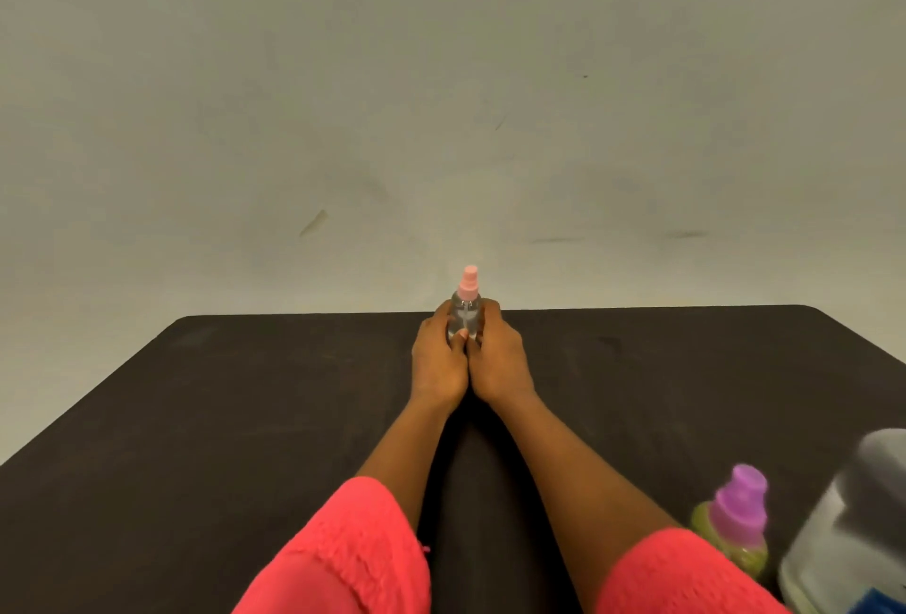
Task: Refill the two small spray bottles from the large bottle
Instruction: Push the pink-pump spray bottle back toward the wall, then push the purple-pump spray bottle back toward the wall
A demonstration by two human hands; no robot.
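Observation:
A small clear spray bottle with a pink spray top stands upright near the far edge of the dark table. My left hand grips its left side and my right hand grips its right side, thumbs meeting in front. The hands hide the bottle's lower part. At the near right stands a green bottle with a purple cap, blurred. Beside it at the right edge is a large grey-white bottle, also blurred and cut off by the frame.
A plain pale wall rises behind the table's far edge. The table's rounded far corners lie at the left and right. Pink sleeves cover both forearms near the bottom of the view.

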